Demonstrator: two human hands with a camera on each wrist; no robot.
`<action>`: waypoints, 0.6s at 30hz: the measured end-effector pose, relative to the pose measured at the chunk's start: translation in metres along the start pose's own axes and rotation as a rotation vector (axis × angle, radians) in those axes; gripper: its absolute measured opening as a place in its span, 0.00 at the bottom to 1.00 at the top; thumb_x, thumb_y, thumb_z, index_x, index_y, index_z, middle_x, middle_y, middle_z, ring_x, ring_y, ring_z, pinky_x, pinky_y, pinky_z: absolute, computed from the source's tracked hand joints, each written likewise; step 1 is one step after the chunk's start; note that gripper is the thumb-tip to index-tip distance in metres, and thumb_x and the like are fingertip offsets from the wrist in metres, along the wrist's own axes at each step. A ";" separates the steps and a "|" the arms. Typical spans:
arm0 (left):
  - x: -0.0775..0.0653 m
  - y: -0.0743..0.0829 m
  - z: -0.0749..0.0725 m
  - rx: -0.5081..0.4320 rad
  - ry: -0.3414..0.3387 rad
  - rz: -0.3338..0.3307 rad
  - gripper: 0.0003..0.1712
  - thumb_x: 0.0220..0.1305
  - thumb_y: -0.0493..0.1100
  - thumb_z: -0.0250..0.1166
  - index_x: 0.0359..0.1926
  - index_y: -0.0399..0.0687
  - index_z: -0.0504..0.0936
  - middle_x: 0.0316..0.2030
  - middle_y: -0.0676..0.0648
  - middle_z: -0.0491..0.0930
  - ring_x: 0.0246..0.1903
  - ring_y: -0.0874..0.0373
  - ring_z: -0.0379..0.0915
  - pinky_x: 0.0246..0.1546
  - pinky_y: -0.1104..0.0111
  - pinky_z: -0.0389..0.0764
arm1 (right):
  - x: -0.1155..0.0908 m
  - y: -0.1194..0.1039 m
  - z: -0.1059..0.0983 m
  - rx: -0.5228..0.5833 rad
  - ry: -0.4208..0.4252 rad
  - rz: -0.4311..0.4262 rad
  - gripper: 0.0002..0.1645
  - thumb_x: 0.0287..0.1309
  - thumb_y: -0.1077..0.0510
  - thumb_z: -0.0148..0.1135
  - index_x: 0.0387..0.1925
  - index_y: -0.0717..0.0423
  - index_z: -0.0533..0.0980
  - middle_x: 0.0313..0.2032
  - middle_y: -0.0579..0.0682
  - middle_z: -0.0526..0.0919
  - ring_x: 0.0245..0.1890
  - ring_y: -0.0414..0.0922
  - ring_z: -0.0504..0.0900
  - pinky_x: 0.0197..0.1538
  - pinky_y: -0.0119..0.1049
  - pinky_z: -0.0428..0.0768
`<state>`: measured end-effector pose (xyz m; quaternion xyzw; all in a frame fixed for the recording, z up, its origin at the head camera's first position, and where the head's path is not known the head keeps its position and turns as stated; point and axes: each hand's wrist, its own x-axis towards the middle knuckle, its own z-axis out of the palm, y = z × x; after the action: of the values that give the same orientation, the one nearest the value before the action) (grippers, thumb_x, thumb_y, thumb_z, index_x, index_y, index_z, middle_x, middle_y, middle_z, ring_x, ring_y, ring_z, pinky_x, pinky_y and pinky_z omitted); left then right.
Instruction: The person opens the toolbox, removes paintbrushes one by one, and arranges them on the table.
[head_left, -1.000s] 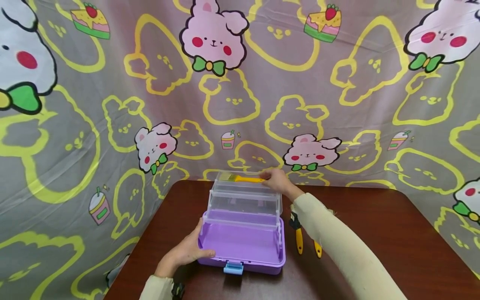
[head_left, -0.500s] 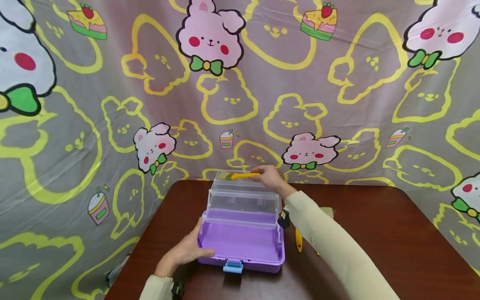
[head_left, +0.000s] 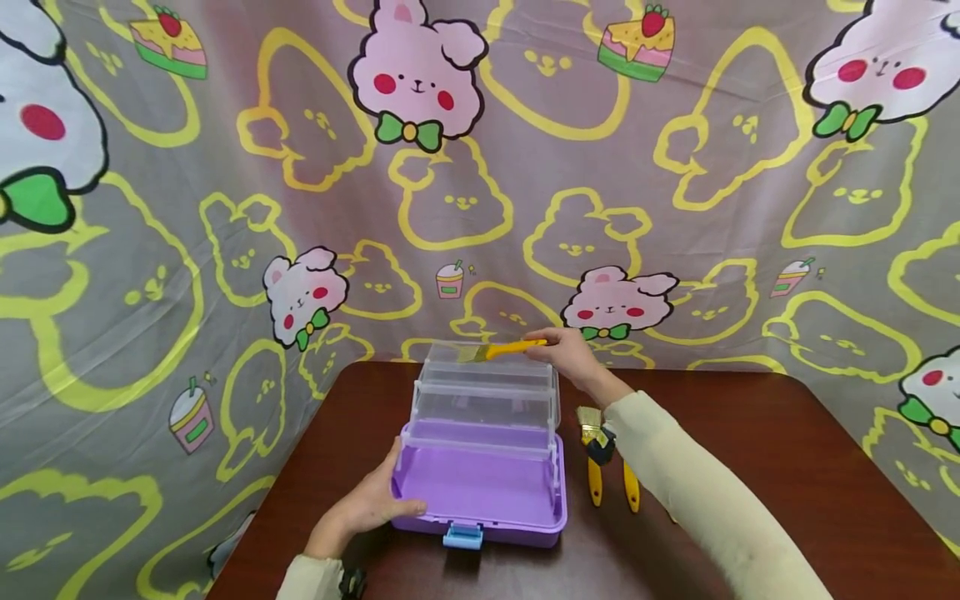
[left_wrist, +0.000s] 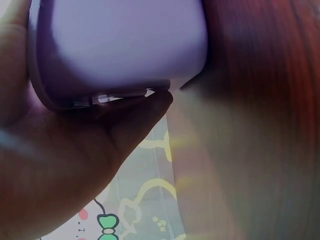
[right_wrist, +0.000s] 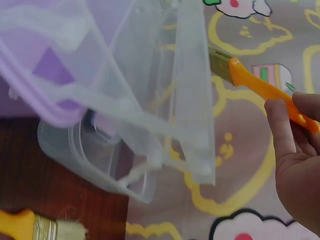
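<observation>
A purple toolbox [head_left: 517, 535] with a blue latch [head_left: 463, 536] stands unfolded on the table, its clear tiered trays [head_left: 483, 389] raised at the back. My left hand [head_left: 360, 507] holds the box's front left corner, thumb at the front rim and fingers along the side wall. Above the top tray, my right hand [head_left: 570, 357] pinches the yellow handle of a flat paintbrush [head_left: 516, 347] between thumb and fingers. Its bristles point left and slightly down. The right wrist view shows this paintbrush [right_wrist: 265, 88] just beyond the tray edge; I cannot tell whether they touch.
More yellow-handled paintbrushes [head_left: 595, 483] lie on the table right of the box, partly covered by the right sleeve [head_left: 690, 475]. The brown table [head_left: 780, 450] ends at a patterned cloth backdrop [head_left: 525, 167] behind and to the left.
The paintbrush in my right hand first slides slightly left, then shifts right, its handle end rising so it tilts more. My left hand keeps its place on the toolbox.
</observation>
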<state>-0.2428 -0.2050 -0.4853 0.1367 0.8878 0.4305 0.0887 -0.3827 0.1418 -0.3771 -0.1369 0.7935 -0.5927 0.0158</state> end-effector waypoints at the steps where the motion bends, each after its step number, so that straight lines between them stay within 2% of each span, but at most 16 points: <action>1: 0.000 0.000 0.000 -0.004 -0.003 -0.005 0.71 0.45 0.50 0.77 0.72 0.33 0.32 0.69 0.27 0.46 0.64 0.36 0.53 0.62 0.43 0.54 | -0.003 0.000 -0.005 0.004 0.001 0.004 0.20 0.58 0.63 0.64 0.52 0.65 0.77 0.46 0.61 0.81 0.41 0.48 0.82 0.49 0.45 0.78; 4: -0.001 -0.001 0.001 -0.029 -0.008 -0.005 0.71 0.45 0.50 0.77 0.72 0.35 0.32 0.69 0.27 0.44 0.64 0.36 0.53 0.62 0.43 0.54 | -0.012 0.000 -0.020 0.036 0.024 0.027 0.19 0.58 0.61 0.64 0.52 0.63 0.78 0.46 0.59 0.81 0.38 0.45 0.81 0.44 0.38 0.80; 8: 0.000 -0.002 0.002 -0.040 -0.002 0.014 0.71 0.44 0.48 0.77 0.72 0.36 0.32 0.69 0.27 0.44 0.64 0.36 0.54 0.62 0.44 0.54 | -0.023 0.000 -0.041 0.132 0.044 0.001 0.21 0.60 0.62 0.63 0.53 0.67 0.76 0.43 0.56 0.82 0.34 0.42 0.82 0.39 0.32 0.80; 11: 0.000 -0.003 0.003 -0.043 -0.001 0.020 0.71 0.44 0.47 0.77 0.73 0.36 0.32 0.69 0.27 0.45 0.63 0.38 0.56 0.62 0.45 0.55 | -0.033 0.003 -0.057 0.239 0.042 -0.042 0.23 0.61 0.64 0.60 0.55 0.74 0.72 0.41 0.52 0.83 0.36 0.41 0.84 0.41 0.34 0.81; 14: 0.000 -0.004 0.003 -0.045 -0.004 0.024 0.71 0.44 0.48 0.77 0.73 0.37 0.32 0.69 0.27 0.46 0.62 0.39 0.57 0.62 0.45 0.56 | -0.044 0.006 -0.073 0.333 0.044 -0.059 0.22 0.62 0.65 0.59 0.54 0.76 0.71 0.39 0.47 0.82 0.36 0.41 0.84 0.44 0.33 0.80; 18: 0.000 -0.004 0.002 -0.052 -0.009 0.034 0.72 0.44 0.48 0.77 0.73 0.38 0.32 0.69 0.28 0.46 0.63 0.39 0.57 0.61 0.44 0.56 | -0.060 0.011 -0.094 0.448 0.025 -0.061 0.15 0.61 0.66 0.59 0.48 0.69 0.77 0.41 0.48 0.81 0.38 0.42 0.84 0.46 0.33 0.79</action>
<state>-0.2429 -0.2055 -0.4899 0.1513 0.8733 0.4544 0.0892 -0.3445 0.2469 -0.3677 -0.1466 0.6379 -0.7558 0.0181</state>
